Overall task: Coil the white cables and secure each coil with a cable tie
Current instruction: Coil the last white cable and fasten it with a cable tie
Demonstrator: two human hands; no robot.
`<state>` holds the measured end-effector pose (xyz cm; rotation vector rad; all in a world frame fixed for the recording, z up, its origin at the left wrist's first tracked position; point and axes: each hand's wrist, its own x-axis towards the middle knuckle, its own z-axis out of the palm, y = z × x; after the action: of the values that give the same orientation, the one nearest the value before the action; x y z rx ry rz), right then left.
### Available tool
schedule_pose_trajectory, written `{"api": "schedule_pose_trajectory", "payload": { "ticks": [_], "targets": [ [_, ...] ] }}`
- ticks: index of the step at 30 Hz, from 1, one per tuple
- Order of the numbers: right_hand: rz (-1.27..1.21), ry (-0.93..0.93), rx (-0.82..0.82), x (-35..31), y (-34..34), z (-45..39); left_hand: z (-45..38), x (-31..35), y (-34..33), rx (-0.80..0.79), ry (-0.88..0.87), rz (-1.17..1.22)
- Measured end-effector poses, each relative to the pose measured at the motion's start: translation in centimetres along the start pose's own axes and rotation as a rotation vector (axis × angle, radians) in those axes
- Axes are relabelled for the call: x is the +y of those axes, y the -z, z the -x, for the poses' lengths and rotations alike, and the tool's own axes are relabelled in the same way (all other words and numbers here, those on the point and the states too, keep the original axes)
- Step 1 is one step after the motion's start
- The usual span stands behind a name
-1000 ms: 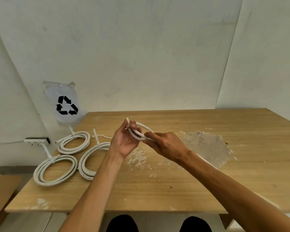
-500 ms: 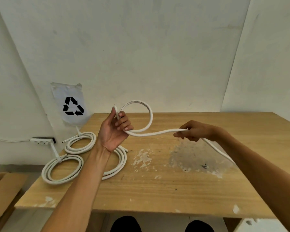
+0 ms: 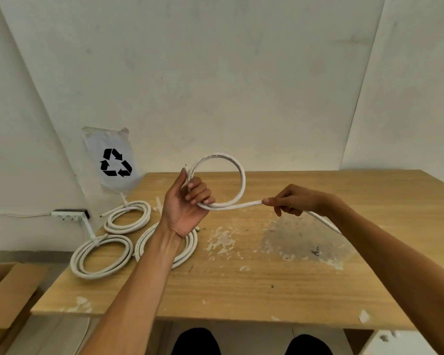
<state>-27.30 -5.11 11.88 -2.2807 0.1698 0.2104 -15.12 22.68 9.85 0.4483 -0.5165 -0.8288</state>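
- Your left hand (image 3: 183,204) is gripping the white cable (image 3: 242,187), fingers curled round one smooth, round loop standing above the tabletop (image 3: 241,283).
- Your right hand (image 3: 291,200) is pinching the straight run, pulling it taut.
- Three tied coils (image 3: 101,256) are lying flat on the worn, paint-scuffed wood at your left.

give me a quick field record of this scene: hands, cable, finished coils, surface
left hand: grips the cable where its first loop crosses
right hand: pinches the straight run
cable: white, one raised loop, tail running down past the right arm
finished coils: three, lying at the table's left end
table: wooden, with worn pale patches
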Motion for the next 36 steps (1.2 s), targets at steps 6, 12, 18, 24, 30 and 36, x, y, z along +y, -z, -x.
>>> {"api": "schedule_pose_trajectory", "payload": {
  "ticks": [6,12,18,24,30,36],
  "targets": [
    [0.149,-0.293,0.054,2.7,-0.7,-0.7,-0.6,-5.0,2.4,0.178,0.067,-0.530],
    [-0.270,-0.440,0.203,3.3,-0.8,-1.8,-2.4,-10.0,0.6,0.186,-0.018,-1.458],
    [-0.903,-0.350,0.213,0.3,-0.8,-2.5,-2.1,-14.3,2.1,0.250,-0.203,-1.614],
    [-0.789,-0.143,0.314,-0.8,-3.2,-1.4,-2.6,-16.3,3.2,0.256,-0.137,-1.775],
    [-0.445,-0.192,0.273,1.5,-3.8,-0.9,-3.0,-16.7,3.8,0.186,-0.100,-1.754],
    [-0.608,-0.060,0.131,2.8,-4.9,-1.6,-3.3,-16.9,3.6,0.227,-0.084,-1.700]
  ]
}}
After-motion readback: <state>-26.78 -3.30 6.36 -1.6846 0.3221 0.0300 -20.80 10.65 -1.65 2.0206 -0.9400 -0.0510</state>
